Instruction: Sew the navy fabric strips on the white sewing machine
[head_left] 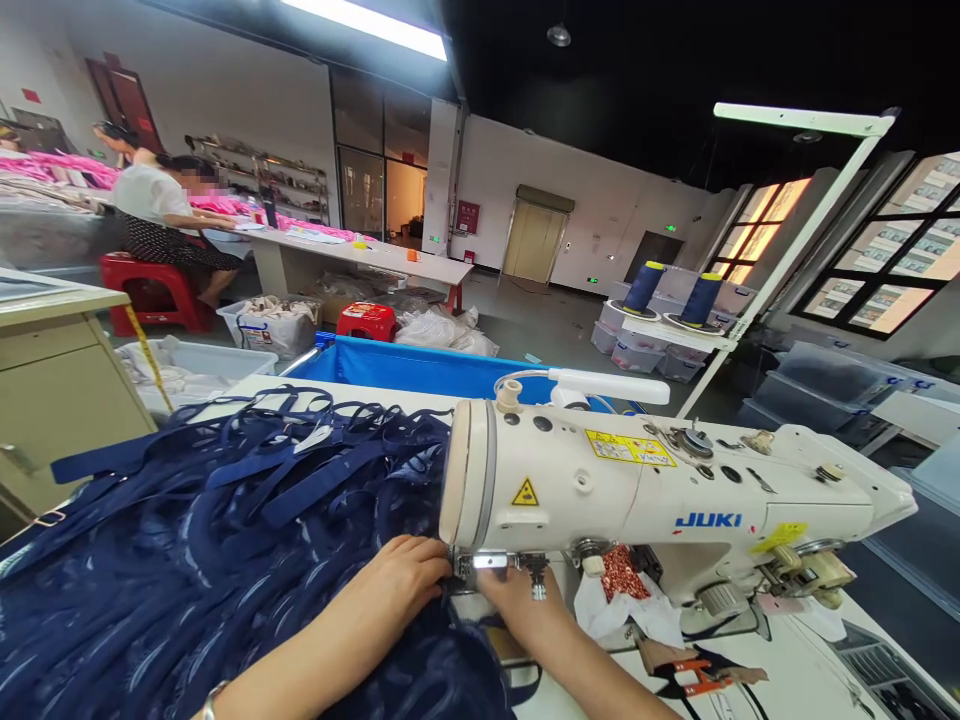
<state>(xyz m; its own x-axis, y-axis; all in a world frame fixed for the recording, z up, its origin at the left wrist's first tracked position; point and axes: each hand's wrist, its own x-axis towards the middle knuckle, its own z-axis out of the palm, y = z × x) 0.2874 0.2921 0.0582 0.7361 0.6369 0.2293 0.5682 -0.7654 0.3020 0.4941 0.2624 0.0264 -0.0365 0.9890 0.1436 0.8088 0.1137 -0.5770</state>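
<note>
A white JUKI sewing machine (660,490) stands across the table in front of me. A big heap of navy blue fabric and straps (217,530) covers the table's left side and runs under the needle. My left hand (401,580) rests on the navy fabric just left of the presser foot (487,565), fingers curled and pressing the cloth. My right hand (517,600) lies beneath the machine head by the needle, its fingertips hidden under the presser foot area, touching the same fabric.
Orange thread snips (694,675) lie on the table under the machine arm, beside a red patterned scrap (619,575). Two blue thread cones (671,290) stand on a rack behind. A blue bin (405,365) sits past the table. A person sits on a red stool (154,290) far left.
</note>
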